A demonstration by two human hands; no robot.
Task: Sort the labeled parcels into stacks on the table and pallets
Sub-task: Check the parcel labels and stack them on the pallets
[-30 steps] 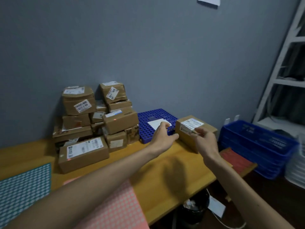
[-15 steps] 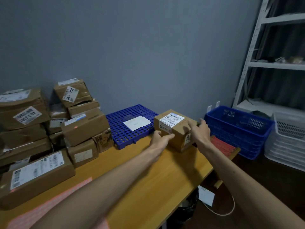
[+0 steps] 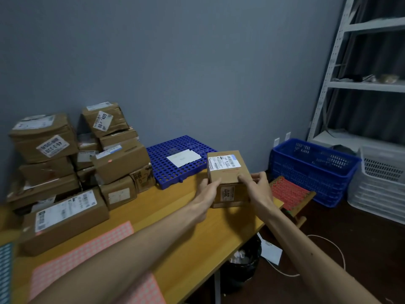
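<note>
A small brown cardboard parcel with a white label on top is held between both hands above the right end of the wooden table. My left hand grips its left side and my right hand grips its right side, thumb on top. A blue plastic pallet with a white paper on it lies just behind. A pile of several labeled brown parcels stands at the left against the wall, with a long flat parcel in front.
A red pallet juts past the table's right end. A blue crate and a white basket stand on the floor by a white shelf. A pink checkered mat lies near me; a bin is under the table.
Both hands closed on the parcel and lifted it off the table toward me, turning it so a side label shows. The view swung right.
</note>
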